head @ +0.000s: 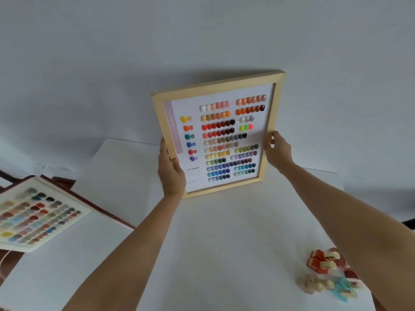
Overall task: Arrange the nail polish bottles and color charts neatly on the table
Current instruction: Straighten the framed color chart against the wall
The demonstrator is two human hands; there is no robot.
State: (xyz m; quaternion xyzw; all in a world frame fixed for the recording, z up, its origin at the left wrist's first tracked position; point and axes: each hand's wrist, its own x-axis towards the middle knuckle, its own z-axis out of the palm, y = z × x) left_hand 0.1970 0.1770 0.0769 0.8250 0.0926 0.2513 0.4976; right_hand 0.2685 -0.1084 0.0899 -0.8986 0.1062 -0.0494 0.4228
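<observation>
We hold the framed color chart (pixel 224 135) mid-frame, tilted, long axis upright, above the table (pixel 224 232). Left hand (pixel 171 171) and right hand (pixel 277 151) fingers clamp opposite side rails; nail polish bottles (pixel 330 274) lie lower right.

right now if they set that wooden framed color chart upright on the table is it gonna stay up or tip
Probably tips unless leaned on the wall: the framed chart looks thin and tall. It seems rigid, since the left hand and right hand hold only its side edges without sag.

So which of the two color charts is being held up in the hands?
The wood-framed chart, gripped at both side edges by the left hand and right hand; the frameless chart lies at the table's left.
</observation>
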